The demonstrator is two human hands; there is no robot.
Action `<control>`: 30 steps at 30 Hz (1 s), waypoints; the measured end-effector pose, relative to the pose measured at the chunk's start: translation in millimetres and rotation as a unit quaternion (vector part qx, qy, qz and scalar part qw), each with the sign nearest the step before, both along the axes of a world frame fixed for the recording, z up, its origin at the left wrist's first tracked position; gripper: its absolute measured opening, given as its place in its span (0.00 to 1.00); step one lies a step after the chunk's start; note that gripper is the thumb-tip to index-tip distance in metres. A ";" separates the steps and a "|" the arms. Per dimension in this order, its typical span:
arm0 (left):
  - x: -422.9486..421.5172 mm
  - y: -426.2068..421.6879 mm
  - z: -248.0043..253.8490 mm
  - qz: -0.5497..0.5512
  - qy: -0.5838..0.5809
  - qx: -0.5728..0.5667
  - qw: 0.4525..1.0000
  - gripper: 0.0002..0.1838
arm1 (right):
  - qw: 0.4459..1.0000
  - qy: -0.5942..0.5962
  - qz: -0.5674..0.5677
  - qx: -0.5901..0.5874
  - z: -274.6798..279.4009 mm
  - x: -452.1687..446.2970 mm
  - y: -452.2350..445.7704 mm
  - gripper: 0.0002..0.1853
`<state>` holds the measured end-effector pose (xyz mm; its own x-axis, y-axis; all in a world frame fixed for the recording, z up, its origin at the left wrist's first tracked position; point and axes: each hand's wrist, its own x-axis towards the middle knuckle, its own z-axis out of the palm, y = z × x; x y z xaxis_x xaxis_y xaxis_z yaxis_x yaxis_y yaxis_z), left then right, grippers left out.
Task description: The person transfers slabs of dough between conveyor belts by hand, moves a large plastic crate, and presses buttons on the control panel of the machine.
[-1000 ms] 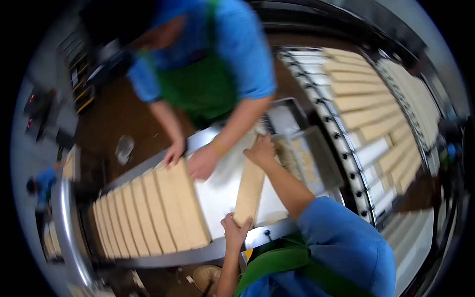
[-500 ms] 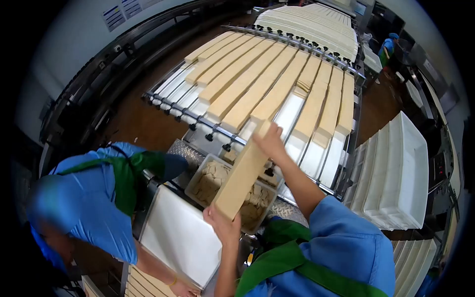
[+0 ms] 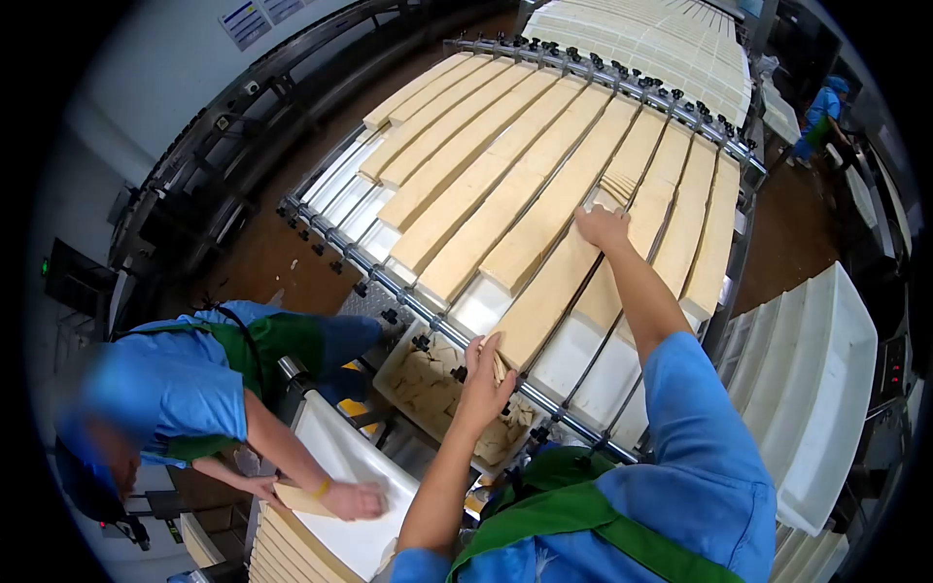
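A long pale-yellow block (image 3: 546, 306) lies between thin dark rails on the white rack table, one end towards me. Against its near end is my left hand (image 3: 483, 379), fingers raised and bent around the end. My right hand (image 3: 604, 227) is curled at the far end, its fingertips partly hidden. Just beyond the right hand sits a short stack of thin slices (image 3: 618, 185) in the same lane. More long pale blocks (image 3: 465, 219) lie side by side in the neighbouring lanes.
Below the table's metal front bar (image 3: 389, 289) stands a tub (image 3: 428, 384) of scraps. To the left a co-worker (image 3: 204, 389) handles a pale piece over a white surface (image 3: 335, 437). Stacked white trays (image 3: 816, 389) stand on the right. Another person (image 3: 821, 121) is farther back.
The block, held tilted over the scrap tubs before, now lies in a lane of the table. Both my hands moved forward with it. The co-worker's hands have shifted over the white surface.
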<state>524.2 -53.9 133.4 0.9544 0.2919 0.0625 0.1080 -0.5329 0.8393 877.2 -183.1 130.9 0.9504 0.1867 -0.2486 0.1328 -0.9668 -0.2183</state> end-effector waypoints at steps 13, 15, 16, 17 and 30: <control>51.0 -17.6 -22.4 -0.002 0.042 0.013 0.999 0.34 | 0.973 -0.222 0.039 0.037 -41.3 31.1 -21.1 0.23; 55.6 -15.2 -24.4 -0.009 0.044 0.042 0.998 0.33 | 0.969 -0.241 0.033 0.034 -27.7 21.7 -20.9 0.22; 60.6 -16.7 -22.4 -0.011 0.064 -0.003 0.998 0.33 | 0.975 -0.220 0.009 0.026 -15.9 16.6 -21.0 0.25; 65.4 -17.7 -20.2 -0.012 0.083 -0.048 0.995 0.34 | 0.980 -0.199 -0.013 0.018 -9.4 12.8 -19.7 0.29; -45.5 -26.8 -9.8 0.216 -0.083 0.026 0.973 0.31 | 0.982 -0.183 -0.050 0.000 -38.8 14.4 -13.9 0.41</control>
<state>478.6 -80.7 123.6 0.7194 0.6549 0.2313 0.1959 -0.5108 0.8371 891.6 -197.0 92.0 0.9897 0.0876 0.1137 0.1065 -0.9792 -0.1727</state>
